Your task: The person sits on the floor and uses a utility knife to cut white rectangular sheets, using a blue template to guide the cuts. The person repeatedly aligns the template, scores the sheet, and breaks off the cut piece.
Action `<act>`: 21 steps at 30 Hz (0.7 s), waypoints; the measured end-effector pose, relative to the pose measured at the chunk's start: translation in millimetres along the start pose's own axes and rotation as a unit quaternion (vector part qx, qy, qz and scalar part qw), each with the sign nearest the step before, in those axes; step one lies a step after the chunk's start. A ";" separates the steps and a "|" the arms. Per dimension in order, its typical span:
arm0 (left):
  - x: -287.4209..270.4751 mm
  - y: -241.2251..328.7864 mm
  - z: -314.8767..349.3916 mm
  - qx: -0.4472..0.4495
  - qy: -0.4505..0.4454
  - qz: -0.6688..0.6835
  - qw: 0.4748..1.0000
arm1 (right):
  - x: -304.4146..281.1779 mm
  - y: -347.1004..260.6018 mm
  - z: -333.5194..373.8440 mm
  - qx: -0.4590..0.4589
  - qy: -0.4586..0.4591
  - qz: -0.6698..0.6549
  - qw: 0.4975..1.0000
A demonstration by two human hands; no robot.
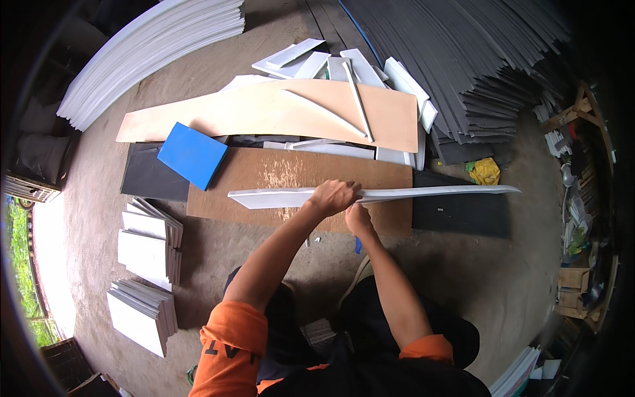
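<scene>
A long white foam-like board [271, 198] is held nearly on edge above the brown wooden board [317, 169]. My left hand [336, 196] is closed over the white board near its middle. To the right of that hand, the white length tapers toward a thin tip and shows a line along it. My right hand [358, 218] is closed in a fist just under the white board's lower edge. Out of the bottom of this fist pokes a narrow blue handle [358, 245]; the rest of that tool is hidden by my fingers.
A blue block [192, 155] lies at left over a tan sheet [218, 109] and a black sheet [152, 172]. White panels [142, 317] are stacked at left. Dark sheets [450, 59] are piled at far right, near a yellow bag [484, 171]. White offcuts [362, 69] lie behind.
</scene>
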State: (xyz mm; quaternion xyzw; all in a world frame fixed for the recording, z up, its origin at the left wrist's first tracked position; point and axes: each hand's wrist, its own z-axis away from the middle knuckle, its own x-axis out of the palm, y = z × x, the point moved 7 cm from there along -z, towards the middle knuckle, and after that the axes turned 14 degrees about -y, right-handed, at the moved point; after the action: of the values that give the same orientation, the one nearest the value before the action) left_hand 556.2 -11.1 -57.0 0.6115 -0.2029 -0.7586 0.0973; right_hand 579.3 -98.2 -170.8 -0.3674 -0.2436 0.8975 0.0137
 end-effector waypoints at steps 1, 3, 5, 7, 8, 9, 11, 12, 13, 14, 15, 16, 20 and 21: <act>-1.7 -0.4 -0.2 0.003 0.003 -0.005 1.000 | 2.1 -0.6 -2.5 -0.009 0.010 0.012 1.000; -3.5 1.0 0.3 0.008 0.009 -0.014 1.000 | 5.8 0.5 -5.8 -0.026 0.029 0.037 0.999; -3.5 1.9 -1.1 0.008 0.010 -0.034 0.999 | 6.9 0.5 -6.9 -0.086 0.078 0.038 0.992; -2.1 3.2 -1.1 0.007 0.010 -0.049 0.999 | 9.0 3.6 -5.7 -0.111 0.103 0.036 0.988; -1.1 3.7 -0.5 0.006 0.009 -0.055 0.998 | 10.1 5.7 -5.4 -0.107 0.103 0.034 0.988; 0.3 4.9 0.4 0.005 0.008 -0.060 0.998 | 12.3 8.2 -3.9 -0.102 0.104 0.031 0.989; 3.0 0.0 2.6 -0.002 0.019 -0.064 0.998 | 20.2 8.4 3.1 -0.084 0.080 0.023 0.993; 4.4 -2.4 4.7 -0.006 0.024 -0.066 0.998 | 25.6 9.4 8.8 -0.074 0.068 0.018 0.995; 3.0 -3.0 0.9 -0.009 0.026 -0.073 0.997 | 26.4 11.8 10.4 -0.074 0.065 0.031 0.995; 2.1 0.1 -1.6 -0.009 0.026 -0.077 0.997 | 30.4 18.9 12.7 -0.070 0.062 0.043 0.995; 1.5 3.3 -3.3 -0.009 0.026 -0.082 0.996 | 33.9 25.9 14.5 -0.065 0.058 0.055 0.995; -1.5 5.1 -1.6 -0.006 0.032 -0.089 0.995 | 32.4 26.2 19.3 -0.065 0.064 0.060 0.994; -8.9 8.9 6.9 -0.001 0.057 -0.131 0.990 | 19.6 26.8 33.3 -0.056 0.040 0.088 0.994; -9.9 9.4 8.7 -0.002 0.064 -0.144 0.987 | 12.8 27.6 36.4 -0.045 0.035 0.093 0.994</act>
State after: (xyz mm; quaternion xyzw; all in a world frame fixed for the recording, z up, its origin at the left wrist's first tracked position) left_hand 549.1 -14.1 -42.7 0.6814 -0.1048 -0.7244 0.0006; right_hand 550.0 -135.5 -169.2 -0.4199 -0.2479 0.8695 -0.0781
